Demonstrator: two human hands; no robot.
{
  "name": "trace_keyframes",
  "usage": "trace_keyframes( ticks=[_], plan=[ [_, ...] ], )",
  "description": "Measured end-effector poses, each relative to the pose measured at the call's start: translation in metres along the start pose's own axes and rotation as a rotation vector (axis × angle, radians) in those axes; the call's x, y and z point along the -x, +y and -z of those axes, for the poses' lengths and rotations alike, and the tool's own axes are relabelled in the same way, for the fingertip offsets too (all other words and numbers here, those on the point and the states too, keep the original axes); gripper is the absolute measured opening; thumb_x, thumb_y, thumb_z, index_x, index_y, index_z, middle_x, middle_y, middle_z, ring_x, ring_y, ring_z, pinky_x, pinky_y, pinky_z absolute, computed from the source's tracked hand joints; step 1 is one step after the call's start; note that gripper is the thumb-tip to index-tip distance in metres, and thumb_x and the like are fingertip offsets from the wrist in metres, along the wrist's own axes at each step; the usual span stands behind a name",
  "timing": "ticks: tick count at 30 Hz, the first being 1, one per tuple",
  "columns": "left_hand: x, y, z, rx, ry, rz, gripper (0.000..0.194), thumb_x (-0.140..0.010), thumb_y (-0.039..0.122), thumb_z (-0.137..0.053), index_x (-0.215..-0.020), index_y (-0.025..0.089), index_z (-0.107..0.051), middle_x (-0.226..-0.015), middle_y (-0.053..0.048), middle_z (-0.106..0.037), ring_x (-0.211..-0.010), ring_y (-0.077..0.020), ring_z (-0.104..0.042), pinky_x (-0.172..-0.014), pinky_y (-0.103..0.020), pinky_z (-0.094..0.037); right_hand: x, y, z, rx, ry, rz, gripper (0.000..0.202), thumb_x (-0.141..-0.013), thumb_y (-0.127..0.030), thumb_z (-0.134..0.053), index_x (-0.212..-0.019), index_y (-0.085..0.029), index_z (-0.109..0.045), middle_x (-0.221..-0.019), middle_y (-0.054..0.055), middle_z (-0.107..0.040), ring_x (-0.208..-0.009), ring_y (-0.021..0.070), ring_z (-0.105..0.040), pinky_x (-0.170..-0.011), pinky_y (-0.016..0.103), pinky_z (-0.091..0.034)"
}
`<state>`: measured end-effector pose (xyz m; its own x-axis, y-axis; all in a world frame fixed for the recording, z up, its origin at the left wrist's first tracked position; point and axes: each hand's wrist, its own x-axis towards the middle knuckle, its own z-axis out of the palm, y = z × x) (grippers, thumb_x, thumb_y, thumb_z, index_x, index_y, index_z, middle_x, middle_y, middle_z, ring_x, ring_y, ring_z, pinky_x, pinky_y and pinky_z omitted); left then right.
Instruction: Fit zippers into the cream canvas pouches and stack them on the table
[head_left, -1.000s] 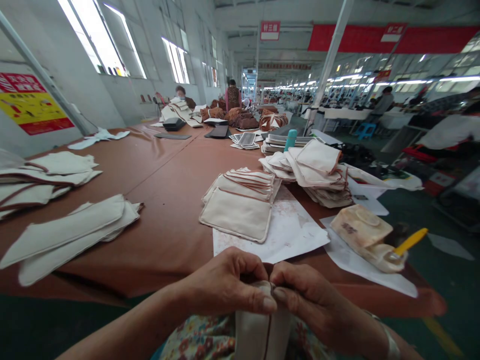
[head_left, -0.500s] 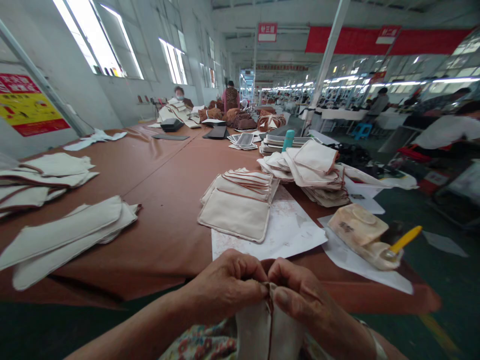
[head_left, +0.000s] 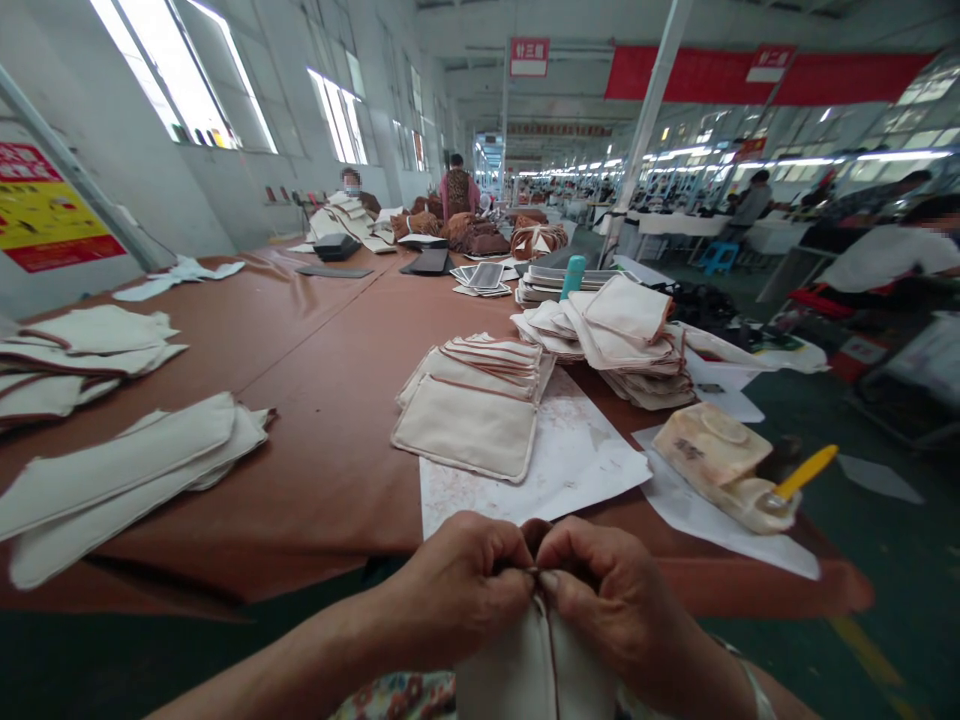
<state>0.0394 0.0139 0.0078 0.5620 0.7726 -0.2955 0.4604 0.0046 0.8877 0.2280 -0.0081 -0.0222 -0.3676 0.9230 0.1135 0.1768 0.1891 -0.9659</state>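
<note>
Between thumb and fingers, my left hand (head_left: 476,570) pinches the top edge of a cream fabric piece (head_left: 510,665) with a brown seam down its middle. My right hand (head_left: 611,580) pinches the same edge just beside it, and the fingertips of both hands nearly meet. The piece hangs down over my lap at the table's front edge. A bit of brown material shows between the hands. Beyond them, a stack of cream pieces with brown edging (head_left: 469,425) rests partly on a white paper sheet (head_left: 592,470).
Cream pieces (head_left: 127,475) lie at the left of the brown table (head_left: 322,420). At right are a taller pile (head_left: 626,330), a teal bottle (head_left: 573,276) and a stained container (head_left: 712,455) with a yellow-handled tool (head_left: 806,472). Other people are farther back.
Both hands have shifted slightly, with the fingertips closer together on the edge. More of the cream piece's front shows below them. The whole view has moved a little.
</note>
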Motion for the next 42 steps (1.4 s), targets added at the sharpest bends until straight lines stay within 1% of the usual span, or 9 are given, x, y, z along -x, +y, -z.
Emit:
trace_keyframes(
  ticks=[6,10,17,19,21,25,30,37,42],
  plan=[
    [-0.003,-0.003,-0.001,0.415,-0.024,0.068,0.012,-0.069,0.02,-0.058,-0.071,0.011,-0.066,-0.055,0.005,-0.044,-0.05,-0.0078,-0.031,-0.046,-0.021,-0.021,0.002,0.003,0.006,-0.094,-0.074,0.254,0.012,-0.093,-0.015,-0.052,-0.091,-0.02,-0.064,-0.082,0.002,-0.063,-0.07,0.0135,-0.055,-0.062,0.023,-0.042],
    [-0.004,-0.009,-0.007,0.657,-0.005,0.094,0.031,-0.074,0.04,-0.068,-0.064,0.011,-0.063,-0.056,0.001,-0.05,-0.05,-0.0087,-0.037,-0.047,-0.021,-0.026,0.003,0.004,0.012,0.025,-0.093,0.38,0.018,-0.093,-0.011,-0.05,-0.101,-0.021,-0.063,-0.085,0.004,-0.062,-0.075,0.0158,-0.057,-0.065,0.025,-0.043],
    [0.0,-0.014,-0.007,0.599,-0.111,0.074,0.044,-0.071,0.051,-0.078,-0.074,0.01,-0.063,-0.061,0.002,-0.049,-0.051,-0.0068,-0.036,-0.046,-0.019,-0.025,0.012,0.013,0.009,0.324,0.02,0.686,0.022,-0.089,-0.005,-0.05,-0.105,-0.018,-0.057,-0.079,0.004,-0.056,-0.068,0.0156,-0.052,-0.059,0.026,-0.039],
    [0.002,-0.013,-0.004,0.526,-0.141,0.01,0.041,-0.077,0.05,-0.074,-0.077,0.01,-0.064,-0.064,0.001,-0.05,-0.053,-0.007,-0.036,-0.047,-0.019,-0.025,0.017,0.015,0.009,0.268,0.009,0.637,0.017,-0.091,-0.013,-0.052,-0.106,-0.019,-0.054,-0.084,0.004,-0.058,-0.074,0.0171,-0.055,-0.067,0.027,-0.043],
    [0.003,-0.011,-0.001,0.463,-0.172,-0.067,0.04,-0.082,0.049,-0.069,-0.079,0.01,-0.064,-0.067,0.001,-0.051,-0.056,-0.0074,-0.037,-0.049,-0.019,-0.027,0.019,0.014,0.01,0.134,-0.008,0.419,0.012,-0.096,-0.026,-0.048,-0.103,-0.02,-0.054,-0.085,0.004,-0.058,-0.076,0.0169,-0.056,-0.068,0.027,-0.043],
    [0.004,-0.007,0.003,0.33,-0.122,-0.16,0.039,-0.086,0.047,-0.064,-0.078,0.01,-0.062,-0.066,0.001,-0.05,-0.057,-0.0081,-0.037,-0.05,-0.02,-0.028,0.013,0.004,0.016,-0.069,-0.118,-0.002,0.036,-0.103,-0.04,-0.034,-0.085,-0.018,-0.056,-0.079,0.002,-0.055,-0.071,0.0149,-0.05,-0.063,0.025,-0.039],
    [0.005,-0.008,0.001,0.293,-0.097,-0.235,0.034,-0.087,0.042,-0.064,-0.077,0.009,-0.061,-0.071,-0.002,-0.055,-0.062,-0.0098,-0.041,-0.055,-0.02,-0.032,0.002,-0.001,0.018,-0.115,-0.327,0.012,0.035,-0.096,-0.045,-0.051,-0.074,-0.017,-0.05,-0.074,0.001,-0.049,-0.068,0.0137,-0.043,-0.061,0.026,-0.034],
    [-0.002,-0.022,-0.011,0.85,-0.162,-0.004,0.043,-0.072,0.051,-0.078,-0.077,0.01,-0.064,-0.063,-0.002,-0.057,-0.048,-0.0071,-0.04,-0.046,-0.019,-0.029,0.006,0.015,0.013,-0.324,-0.238,-0.029,0.032,-0.091,-0.043,-0.06,-0.074,-0.016,-0.054,-0.071,0.0,-0.047,-0.065,0.0127,-0.038,-0.058,0.025,-0.029],
    [-0.004,-0.014,0.001,0.759,-0.153,0.069,0.062,-0.085,0.066,-0.055,-0.081,0.006,-0.069,-0.07,-0.007,-0.06,-0.055,-0.0104,-0.045,-0.049,-0.02,-0.031,0.008,0.011,0.016,-0.394,-0.24,-0.023,0.032,-0.091,-0.042,-0.059,-0.073,-0.017,-0.052,-0.074,0.001,-0.049,-0.067,0.0127,-0.039,-0.059,0.025,-0.031]
  ],
)
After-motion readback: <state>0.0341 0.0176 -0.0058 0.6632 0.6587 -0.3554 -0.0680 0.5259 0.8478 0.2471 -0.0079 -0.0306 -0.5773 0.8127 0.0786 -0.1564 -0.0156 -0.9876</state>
